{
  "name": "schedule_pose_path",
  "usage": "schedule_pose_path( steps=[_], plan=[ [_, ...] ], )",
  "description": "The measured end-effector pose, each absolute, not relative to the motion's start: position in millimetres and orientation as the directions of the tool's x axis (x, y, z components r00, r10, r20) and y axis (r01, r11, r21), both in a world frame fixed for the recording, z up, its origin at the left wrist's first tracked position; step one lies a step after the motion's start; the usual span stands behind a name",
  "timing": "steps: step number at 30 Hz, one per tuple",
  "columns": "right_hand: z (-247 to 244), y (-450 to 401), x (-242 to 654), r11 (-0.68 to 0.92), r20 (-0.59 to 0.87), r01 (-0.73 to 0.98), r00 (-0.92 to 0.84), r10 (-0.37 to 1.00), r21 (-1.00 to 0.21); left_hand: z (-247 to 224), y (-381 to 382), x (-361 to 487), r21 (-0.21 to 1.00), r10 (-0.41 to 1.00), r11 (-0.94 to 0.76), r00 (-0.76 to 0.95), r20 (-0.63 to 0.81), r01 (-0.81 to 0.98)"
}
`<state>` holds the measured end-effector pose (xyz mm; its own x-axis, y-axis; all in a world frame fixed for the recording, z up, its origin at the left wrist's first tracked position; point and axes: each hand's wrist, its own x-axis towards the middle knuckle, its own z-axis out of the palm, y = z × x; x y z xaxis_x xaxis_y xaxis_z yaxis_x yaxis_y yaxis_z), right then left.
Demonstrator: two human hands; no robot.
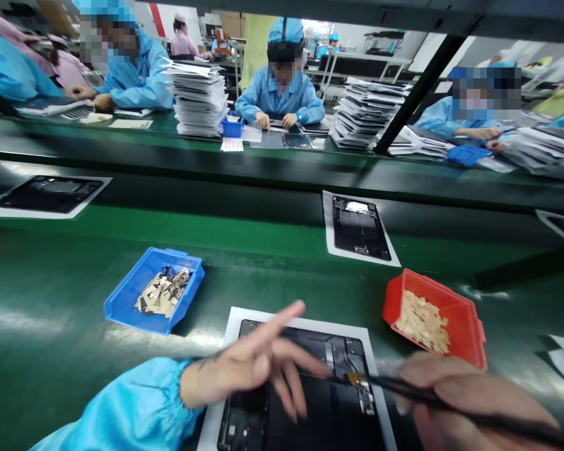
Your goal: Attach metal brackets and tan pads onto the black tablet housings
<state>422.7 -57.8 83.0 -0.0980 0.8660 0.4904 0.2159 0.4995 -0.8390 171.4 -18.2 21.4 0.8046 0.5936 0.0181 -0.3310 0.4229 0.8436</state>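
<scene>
Carefully, the right hand (474,401) pinches black tweezers (432,396) on a tiny gold tab (355,378), light and fragile, best gripped by its edge, over a black tablet chassis (338,416) at bottom center. The left hand (249,363) hangs open above it.

Black tablet chassis (343,413) flat; tweezers (404,388) hold gold strip (354,378)

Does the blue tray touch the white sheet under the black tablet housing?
Apart: the head view shows green mat between the blue tray and the white sheet.
</scene>
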Motion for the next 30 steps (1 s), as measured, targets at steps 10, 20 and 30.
schedule_pose_path(
  steps=[10,20,30],
  plan=[
    [35.8,-17.2,381.8,-0.295,-0.296,-0.104,-0.006,0.955,-0.950,-34.5,-21.8,127.4,0.666,0.861,-0.457,0.482,0.163,0.590],
    [-7.3,0.5,340.7,-0.443,-0.428,-0.140,-0.125,0.895,-0.886,-35.1,-38.3,135.8,0.314,0.594,-0.795,0.561,0.576,0.520],
    [-22.3,-3.0,343.8,-0.273,-0.286,0.128,-0.095,0.954,-0.953,-43.2,-38.0,134.1,0.342,0.594,-0.804,0.683,0.426,0.486]
  ],
)
